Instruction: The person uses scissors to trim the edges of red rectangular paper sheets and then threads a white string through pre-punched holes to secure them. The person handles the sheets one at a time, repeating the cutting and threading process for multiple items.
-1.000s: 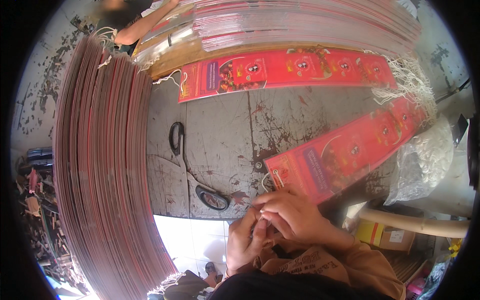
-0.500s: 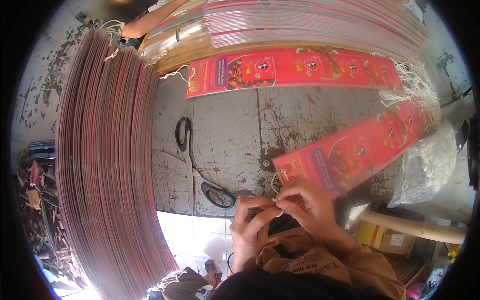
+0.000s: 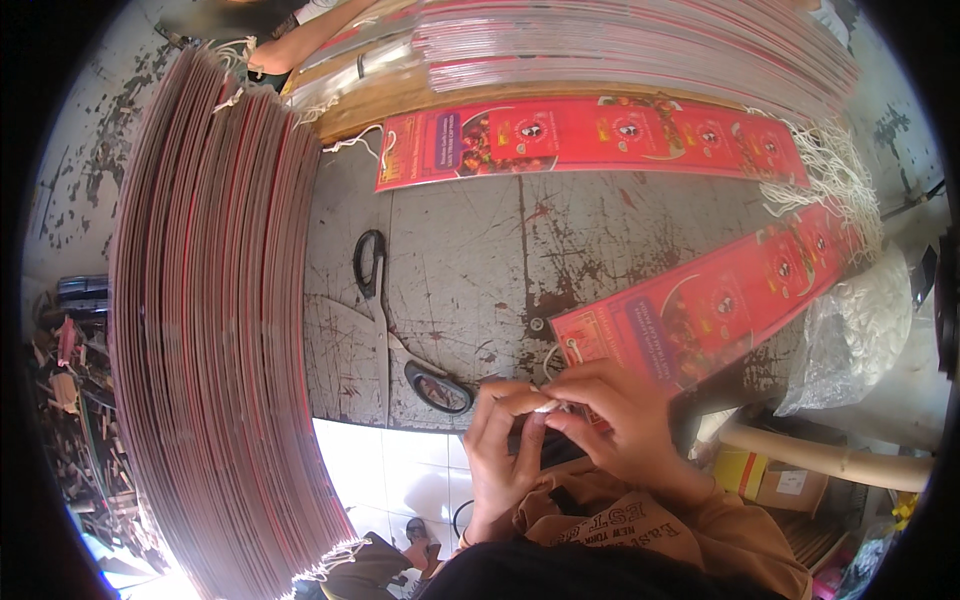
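Both hands at near table edge. My left hand (image 3: 503, 440) and right hand (image 3: 612, 425) pinch white string (image 3: 546, 407) between fingertips, at near end of red paper bag (image 3: 700, 305) lying flat on worn grey table (image 3: 480, 260). Scissors (image 3: 395, 320) lie just left. Tall stack of flat bags (image 3: 220, 330) further left.

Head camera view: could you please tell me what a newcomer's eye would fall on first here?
First, the tall fanned stack of red-edged cards filling the left side. Then the long red printed strips lying on the worn grey table, one along the top and one slanting at right. Near the bottom centre, the left hand and right hand pinch a white string.
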Demonstrator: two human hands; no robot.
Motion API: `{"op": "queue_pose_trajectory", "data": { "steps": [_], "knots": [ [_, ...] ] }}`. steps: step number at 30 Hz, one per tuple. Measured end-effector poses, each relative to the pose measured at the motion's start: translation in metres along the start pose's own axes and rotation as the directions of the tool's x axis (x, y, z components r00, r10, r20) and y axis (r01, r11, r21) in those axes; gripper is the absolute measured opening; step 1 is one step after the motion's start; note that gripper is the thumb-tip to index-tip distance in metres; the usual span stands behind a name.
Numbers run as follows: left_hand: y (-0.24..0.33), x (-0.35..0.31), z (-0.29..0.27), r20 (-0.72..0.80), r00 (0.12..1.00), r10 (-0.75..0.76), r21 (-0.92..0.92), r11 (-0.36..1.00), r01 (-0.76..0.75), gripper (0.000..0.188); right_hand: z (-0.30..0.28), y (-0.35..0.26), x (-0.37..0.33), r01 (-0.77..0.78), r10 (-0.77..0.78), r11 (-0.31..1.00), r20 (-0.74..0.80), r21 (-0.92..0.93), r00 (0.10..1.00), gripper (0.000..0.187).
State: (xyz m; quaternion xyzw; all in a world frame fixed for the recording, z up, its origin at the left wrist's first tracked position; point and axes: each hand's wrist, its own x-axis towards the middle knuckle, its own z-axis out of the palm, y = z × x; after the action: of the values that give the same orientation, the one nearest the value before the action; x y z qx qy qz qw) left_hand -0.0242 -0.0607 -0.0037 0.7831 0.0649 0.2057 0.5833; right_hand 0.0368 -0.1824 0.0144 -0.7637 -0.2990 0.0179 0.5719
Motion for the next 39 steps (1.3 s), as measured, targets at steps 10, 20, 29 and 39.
{"op": "queue_pose_trajectory", "data": {
  "steps": [10,20,29,39],
  "knots": [
    [-0.001,-0.003,0.017,-0.051,0.989,-0.138,-0.446,0.89,0.101,0.036,-0.005,0.008,-0.001,-0.082,0.075,0.993,0.082,0.084,0.994,0.02],
    [-0.008,-0.001,0.011,0.01,0.992,-0.129,-0.418,0.9,0.121,0.016,-0.015,0.01,0.004,-0.296,0.245,0.914,0.205,0.278,0.948,0.013],
    [-0.011,-0.001,0.007,-0.026,0.999,-0.044,-0.488,0.873,0.026,0.015,-0.016,0.009,0.002,-0.183,0.134,0.95,0.198,0.252,0.971,0.017],
    [-0.001,-0.003,-0.002,-0.112,0.978,-0.175,-0.525,0.846,0.091,0.012,-0.015,0.001,0.003,-0.326,0.269,0.896,0.216,0.302,0.939,0.027]
  ]
}}
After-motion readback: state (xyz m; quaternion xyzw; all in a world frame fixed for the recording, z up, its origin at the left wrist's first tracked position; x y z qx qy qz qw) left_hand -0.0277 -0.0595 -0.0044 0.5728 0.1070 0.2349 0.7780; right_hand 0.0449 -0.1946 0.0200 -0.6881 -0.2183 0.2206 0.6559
